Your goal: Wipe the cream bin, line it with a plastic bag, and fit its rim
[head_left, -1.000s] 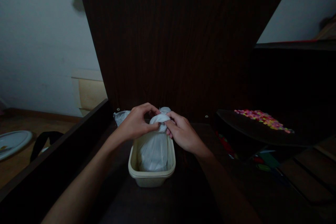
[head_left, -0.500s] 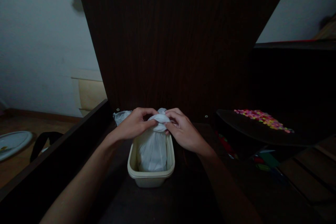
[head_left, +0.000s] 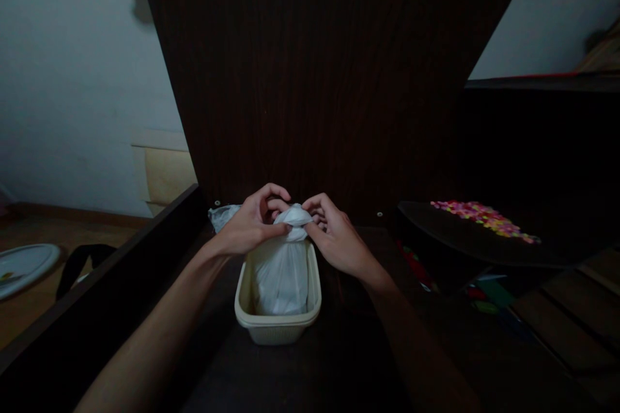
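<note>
A white plastic bag (head_left: 283,281) stands in a cream plastic basket (head_left: 278,321), its bulky lower part inside and its gathered neck rising above the rim. The neck looks twisted or loosely knotted. From the left, my left hand (head_left: 252,222) pinches it with the thumb in front and curled fingers behind. On the opposite side my right hand (head_left: 336,235) grips the neck between thumb and forefinger. What the bag contains is hidden. Behind my left hand lies another thin, clear-looking plastic bag (head_left: 221,216), partly covered.
The basket rests on a dark wooden surface (head_left: 232,374) with a tall dark panel (head_left: 310,90) behind. A raised edge (head_left: 121,264) runs along the left. Colourful small pieces (head_left: 484,219) lie on a black ledge at right. A white lid-like disc (head_left: 29,268) sits on the floor.
My left fingers have lifted and opened slightly at the bag's neck. My right forefinger has shifted on the twist. The basket stays in place.
</note>
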A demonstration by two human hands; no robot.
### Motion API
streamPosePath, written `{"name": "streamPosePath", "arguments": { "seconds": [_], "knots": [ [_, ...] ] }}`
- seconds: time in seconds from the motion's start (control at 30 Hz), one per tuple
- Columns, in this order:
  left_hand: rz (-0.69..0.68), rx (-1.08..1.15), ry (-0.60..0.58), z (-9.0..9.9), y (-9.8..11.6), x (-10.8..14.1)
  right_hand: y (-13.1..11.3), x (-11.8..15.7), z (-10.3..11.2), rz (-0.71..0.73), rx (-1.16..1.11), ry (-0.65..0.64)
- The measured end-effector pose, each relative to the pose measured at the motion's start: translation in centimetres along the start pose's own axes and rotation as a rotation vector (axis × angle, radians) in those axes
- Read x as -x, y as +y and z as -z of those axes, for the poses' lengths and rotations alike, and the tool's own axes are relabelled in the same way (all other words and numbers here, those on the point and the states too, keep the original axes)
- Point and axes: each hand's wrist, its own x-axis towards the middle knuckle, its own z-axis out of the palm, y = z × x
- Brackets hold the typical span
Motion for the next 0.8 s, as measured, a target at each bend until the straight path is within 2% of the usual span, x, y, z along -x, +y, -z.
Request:
{"name": "streamPosePath", "arguments": {
  "seconds": [0.2, 0.57, 0.8],
  "knots": [
    [-0.032, -0.043, -0.047, -0.40, 0.30, 0.13, -0.34, 0.07, -0.06, 0.007, 0.026, 0.019],
    [0.004, -0.211, -0.090, -0.75, -0.17, 0.24, 0.16, -0.05, -0.57, -0.038, 0.015, 0.046],
    [0.016, -0.132, -0.125, -0.61, 0.25, 0.25, -0.17, 0.07, -0.63, -0.039, -0.001, 0.045]
  ]
}}
